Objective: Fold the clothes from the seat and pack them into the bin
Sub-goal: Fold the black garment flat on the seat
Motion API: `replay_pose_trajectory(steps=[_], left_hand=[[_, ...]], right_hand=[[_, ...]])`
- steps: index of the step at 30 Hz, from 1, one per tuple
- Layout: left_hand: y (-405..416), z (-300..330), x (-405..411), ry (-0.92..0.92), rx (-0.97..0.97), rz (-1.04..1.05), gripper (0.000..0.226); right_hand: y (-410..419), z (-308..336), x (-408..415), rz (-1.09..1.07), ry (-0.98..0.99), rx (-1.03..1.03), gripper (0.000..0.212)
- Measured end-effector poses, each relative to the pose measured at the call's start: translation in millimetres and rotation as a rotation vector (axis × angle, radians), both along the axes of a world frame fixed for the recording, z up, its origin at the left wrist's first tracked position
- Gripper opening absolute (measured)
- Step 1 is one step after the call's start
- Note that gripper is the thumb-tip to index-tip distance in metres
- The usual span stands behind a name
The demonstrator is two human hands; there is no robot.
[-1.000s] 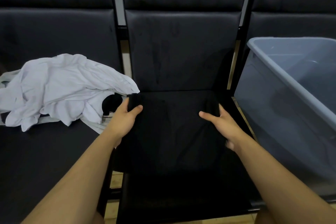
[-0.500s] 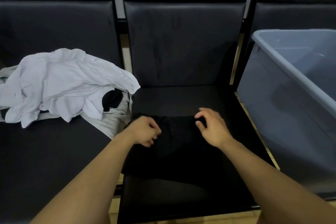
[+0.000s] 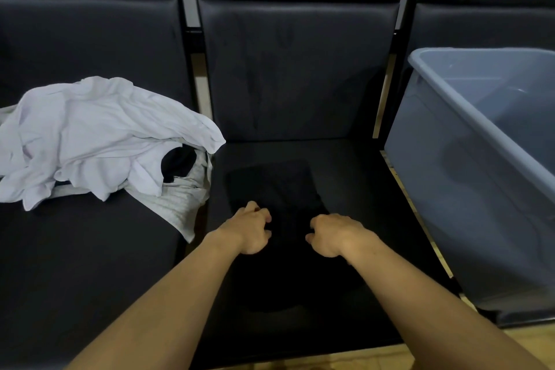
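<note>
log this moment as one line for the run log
stage: folding | left hand: grips black garment | right hand: grips it | white pile: left seat | bin: right

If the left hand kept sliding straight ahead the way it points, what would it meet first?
Probably only more of the black garment under the left hand, then bare seat and finally the backrest; depth is hard to judge.

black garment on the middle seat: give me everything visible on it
The black fabric garment lies flat on the dark padded middle seat, partly folded into a rough rectangle whose edges blur into the dark upholstery. Left hand and right hand rest on its near part with fingers curled; whether they pinch cloth is unclear. It lies apart from the white clothes pile.
</note>
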State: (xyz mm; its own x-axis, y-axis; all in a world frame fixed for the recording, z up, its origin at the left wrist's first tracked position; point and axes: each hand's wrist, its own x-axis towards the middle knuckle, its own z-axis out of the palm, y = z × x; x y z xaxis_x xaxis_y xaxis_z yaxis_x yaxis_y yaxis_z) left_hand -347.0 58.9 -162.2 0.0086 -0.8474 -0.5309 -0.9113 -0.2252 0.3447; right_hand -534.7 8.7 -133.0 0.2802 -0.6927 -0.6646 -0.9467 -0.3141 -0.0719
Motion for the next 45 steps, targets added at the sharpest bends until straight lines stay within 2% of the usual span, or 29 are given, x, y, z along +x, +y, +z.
replay_pose_trajectory(steps=[3, 4, 6, 8, 10, 11, 12, 16, 19, 21, 23, 25, 27, 29, 31, 32, 34, 36, 37, 40, 41, 43, 45], left_hand=[[-3.8, -2.9, 5.9, 0.066, -0.117, 0.153, 0.028], [-5.1, -3.5, 7.6, 0.052, -0.182, 0.254, 0.027], [-6.2, -2.4, 8.6, -0.038, -0.254, 0.477, 0.046], [-4.6, -4.3, 7.0, -0.156, -0.18, 0.575, 0.077], [-5.1, -13.3, 3.7, -0.207, -0.099, 0.561, 0.095], [-5.4, -17.5, 0.8, -0.19, -0.082, 0.56, 0.097], [-5.8, -19.5, -3.0, -0.146, -0.074, 0.569, 0.092], [-8.1, -19.8, -16.0, -0.011, -0.106, 0.557, 0.052], [-9.6, -17.9, -17.6, 0.159, -0.063, 0.576, 0.04], [-10.5, -21.4, -12.3, 0.274, -0.037, 0.627, 0.044], [-10.2, -20.7, -5.3, 0.417, -0.063, 0.709, 0.057], [-14.7, -26.8, 3.8, 0.523, -0.17, 0.804, 0.077], [-15.9, -21.5, 7.7, 0.584, -0.319, 0.88, 0.089], [-12.1, -8.7, 6.0, 0.653, -0.444, 0.888, 0.066], [-6.7, 7.9, 2.7, 0.798, -0.542, 0.87, 0.027], [-4.8, 12.9, 1.6, 0.878, -0.587, 0.849, 0.015], [-1.3, 22.8, -1.3, 0.96, -0.651, 0.79, 0.013], [-1.6, 25.8, -1.6, 0.926, -0.688, 0.742, 0.021], [-1.8, 25.9, -1.7, 0.896, -0.7, 0.71, 0.025], [-4.7, 20.6, 0.4, 0.825, -0.694, 0.688, 0.033], [-6.2, 18.2, 2.0, 0.814, -0.683, 0.705, 0.033], [-7.9, 15.1, 3.8, 0.803, -0.654, 0.749, 0.034], [-9.6, 8.6, 5.4, 0.806, -0.606, 0.83, 0.04]], right_hand=[[-1.6, 1.4, -6.3, -0.259, -0.064, 0.204, 0.047], [-4.0, 2.5, -9.0, -0.311, -0.086, 0.187, 0.047], [-10.6, 4.3, -13.5, -0.325, -0.069, -0.028, 0.047], [-16.0, 1.4, -17.4, -0.355, -0.036, -0.172, 0.052], [-18.4, -6.1, -18.8, -0.435, -0.062, -0.109, 0.063], [-17.9, -9.8, -18.3, -0.469, -0.096, -0.049, 0.066], [-16.9, -13.0, -17.1, -0.501, -0.139, 0.008, 0.065], [-10.0, -20.1, -13.1, -0.595, -0.292, 0.101, 0.055], [-7.6, -25.3, -13.6, -0.624, -0.409, 0.168, 0.048], [-10.0, -27.5, -16.1, -0.608, -0.465, 0.167, 0.047], [-15.1, -26.4, -19.9, -0.628, -0.543, 0.115, 0.061], [-20.4, -23.2, -24.5, -0.679, -0.647, 0.028, 0.077], [-22.4, -17.6, -26.9, -0.703, -0.78, -0.113, 0.072], [-21.1, -10.8, -27.4, -0.7, -0.977, -0.221, 0.05], [-14.4, 1.7, -24.8, -0.697, -1.192, -0.221, 0.043], [-11.4, 6.9, -23.6, -0.703, -1.289, -0.197, 0.038], [-4.9, 17.8, -21.8, -0.689, -1.431, -0.147, 0.014], [-3.5, 21.4, -22.2, -0.605, -1.473, -0.171, 0.011], [-3.8, 20.0, -22.6, -0.568, -1.468, -0.181, 0.017], [-7.8, 9.4, -21.6, -0.535, -1.397, -0.172, 0.072], [-9.4, 6.7, -20.7, -0.542, -1.377, -0.163, 0.084], [-13.5, -0.8, -19.0, -0.567, -1.356, -0.146, 0.09], [-16.9, -8.1, -19.6, -0.642, -1.323, -0.126, 0.083]])
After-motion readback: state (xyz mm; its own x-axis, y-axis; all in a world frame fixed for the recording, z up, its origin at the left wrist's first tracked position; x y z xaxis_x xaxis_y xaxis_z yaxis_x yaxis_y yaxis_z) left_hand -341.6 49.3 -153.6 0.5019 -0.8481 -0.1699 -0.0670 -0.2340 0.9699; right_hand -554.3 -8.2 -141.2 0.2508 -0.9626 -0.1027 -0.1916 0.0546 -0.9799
